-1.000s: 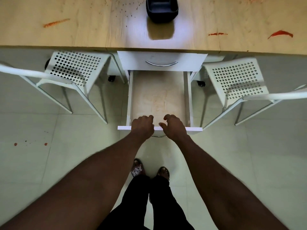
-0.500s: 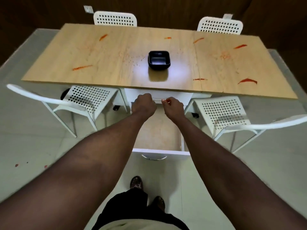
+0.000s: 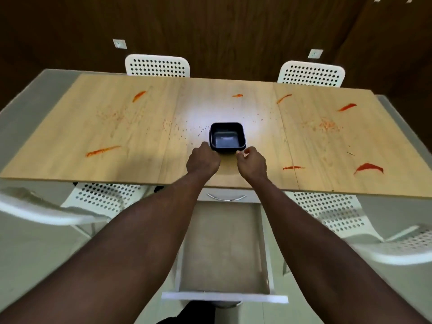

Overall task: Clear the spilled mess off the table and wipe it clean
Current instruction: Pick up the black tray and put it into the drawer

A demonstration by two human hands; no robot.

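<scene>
A wooden table carries several red smears, such as one at the front left and one at the front right. Tiny dark crumbs lie scattered around a black square bowl at the table's middle. My left hand sits with curled fingers at the bowl's near left corner. My right hand is at the near right corner, thumb and forefinger close together. Whether either hand grips the bowl is unclear.
Below the table's front edge a white lower drawer is pulled far out, and I see nothing inside it. The upper drawer is closed. White perforated chairs stand at the near left, near right and behind the table.
Both hands left the open drawer's front, rose past the upper drawer handle and now reach over the table to the black bowl. My view tilted up from the floor.
</scene>
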